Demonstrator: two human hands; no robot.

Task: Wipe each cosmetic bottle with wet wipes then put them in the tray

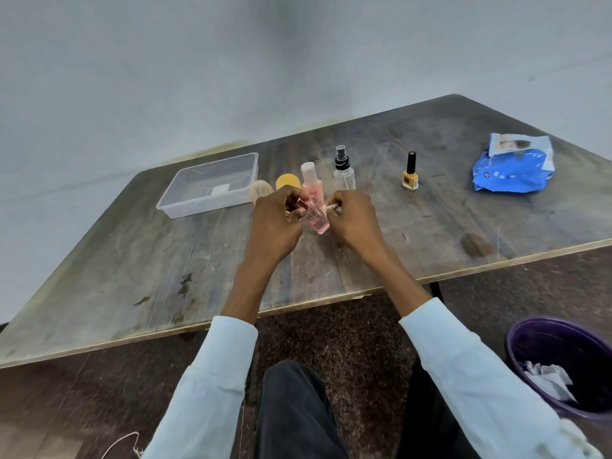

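Observation:
My left hand (276, 223) grips a small pink perfume bottle (316, 221) with a dark red cap, tilted above the table. My right hand (354, 220) pinches a crumpled wet wipe (330, 207) against the bottle's upper side. Behind my hands stand a pink bottle with a white cap (310, 182), a clear spray bottle with a black nozzle (343, 170), an orange-capped bottle (287, 182) and a beige one (261, 190), both partly hidden. A yellow nail polish (410, 175) stands further right. The clear plastic tray (185, 207) lies at the left with no bottles inside.
A blue pack of wet wipes (513, 167) lies at the table's far right. A purple bin (563, 352) with used wipes stands on the floor at the lower right. The wooden table (165, 276) meets a wall behind; its front edge is near my knees.

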